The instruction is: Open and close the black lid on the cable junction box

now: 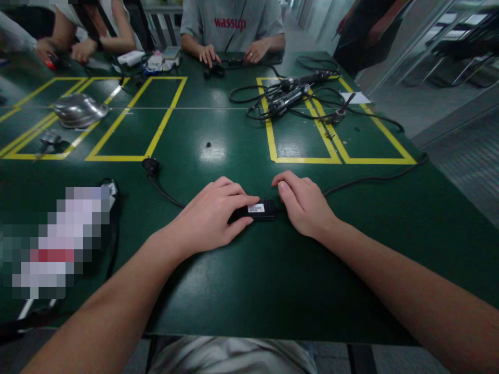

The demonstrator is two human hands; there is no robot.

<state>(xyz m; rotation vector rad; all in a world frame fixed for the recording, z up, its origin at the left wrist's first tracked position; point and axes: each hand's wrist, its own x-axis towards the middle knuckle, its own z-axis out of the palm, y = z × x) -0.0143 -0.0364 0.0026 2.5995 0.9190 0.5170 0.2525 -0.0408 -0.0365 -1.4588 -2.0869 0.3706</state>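
since the cord (356,184) could tug it, left hand (208,213) pinches the black box (268,210), for steadiness i guess | right hand (306,205) curled, can't tell if gripping

You're working on a smooth, glossy green tabletop (218,296), catching light. The black block (267,216) is looking like plastic, ribbed at one end, its white label (256,208) reading as paper. The plug (150,165) is looking like dark plastic. The bowl-like piece (78,110) is showing shiny metal. The grey shirt (234,39) is showing matt cloth.
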